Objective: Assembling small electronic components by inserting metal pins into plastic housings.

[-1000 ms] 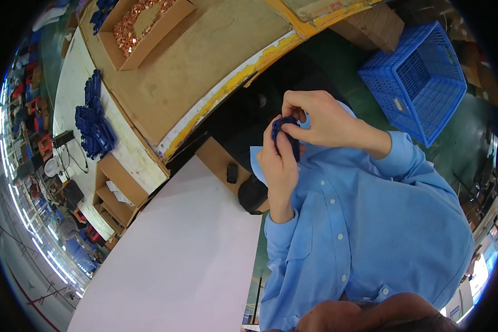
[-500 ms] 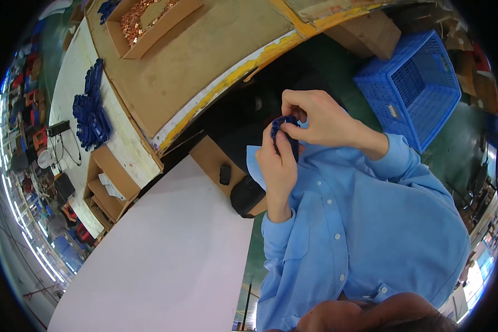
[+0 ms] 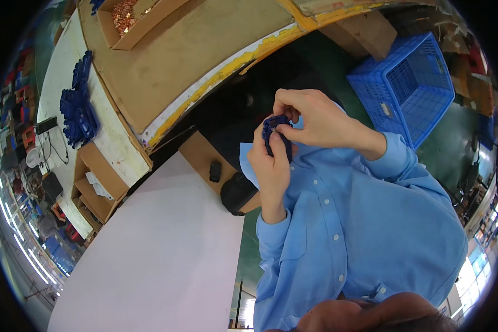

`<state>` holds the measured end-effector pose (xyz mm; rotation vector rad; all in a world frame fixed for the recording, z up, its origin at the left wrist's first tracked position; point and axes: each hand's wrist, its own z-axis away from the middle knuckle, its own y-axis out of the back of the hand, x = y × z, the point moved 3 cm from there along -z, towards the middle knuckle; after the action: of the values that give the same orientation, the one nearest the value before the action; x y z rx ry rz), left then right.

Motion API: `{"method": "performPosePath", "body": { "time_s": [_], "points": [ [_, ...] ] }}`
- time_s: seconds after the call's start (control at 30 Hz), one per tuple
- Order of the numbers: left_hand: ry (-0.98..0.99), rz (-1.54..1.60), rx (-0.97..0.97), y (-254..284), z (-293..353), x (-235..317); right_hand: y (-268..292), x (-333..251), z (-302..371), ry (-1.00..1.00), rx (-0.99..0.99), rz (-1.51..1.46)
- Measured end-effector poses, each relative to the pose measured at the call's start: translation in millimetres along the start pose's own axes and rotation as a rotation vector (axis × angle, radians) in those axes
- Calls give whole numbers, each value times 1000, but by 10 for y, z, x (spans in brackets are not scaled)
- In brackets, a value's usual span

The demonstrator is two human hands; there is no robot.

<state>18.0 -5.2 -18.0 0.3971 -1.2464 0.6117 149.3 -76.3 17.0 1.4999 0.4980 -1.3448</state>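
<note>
Between my two hands, in front of my blue shirt, is a dark blue plastic part (image 3: 269, 128) with a hollowed, ridged edge. My left hand (image 3: 270, 166) is closed round it from below, its thumb pressed on the inner side. From the right, my right hand (image 3: 315, 119) pinches at the part's upper edge with thumb and forefinger. Whether a smaller piece sits in those fingertips cannot be seen. More blue plastic parts (image 3: 78, 110) lie heaped on the white table at the left.
A cardboard box (image 3: 144, 27) of small copper-coloured pieces stands on the brown-topped bench. At the right is a blue plastic crate (image 3: 379, 105). A white board (image 3: 160, 249) fills the lower left, beside a black object (image 3: 235, 193) on cardboard. Another open carton (image 3: 102, 177) holds white paper.
The view has shifted slightly, so the surroundings sit a little further left. Both hands keep hold of the blue part, which is tilted slightly differently, with more of its inner side showing.
</note>
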Motion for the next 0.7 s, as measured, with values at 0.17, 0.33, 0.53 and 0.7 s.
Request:
{"method": "performPosePath", "body": {
  "time_s": [0.17, 0.33, 0.53, 0.7],
  "points": [
    [57, -28, -3, 12, -78, 17, -9, 67, -125, -42, -44, -44],
    [93, -76, -13, -17, -230, 44, 53, 151, -279, -67, -66, -40],
    [140, -56, -13, -12, -440, -52, 44, 281, -457, -94, -52, -66],
    [151, -20, -17, -7, -566, -78, 120, 271, -587, -84, -44, -31]
  ]
}}
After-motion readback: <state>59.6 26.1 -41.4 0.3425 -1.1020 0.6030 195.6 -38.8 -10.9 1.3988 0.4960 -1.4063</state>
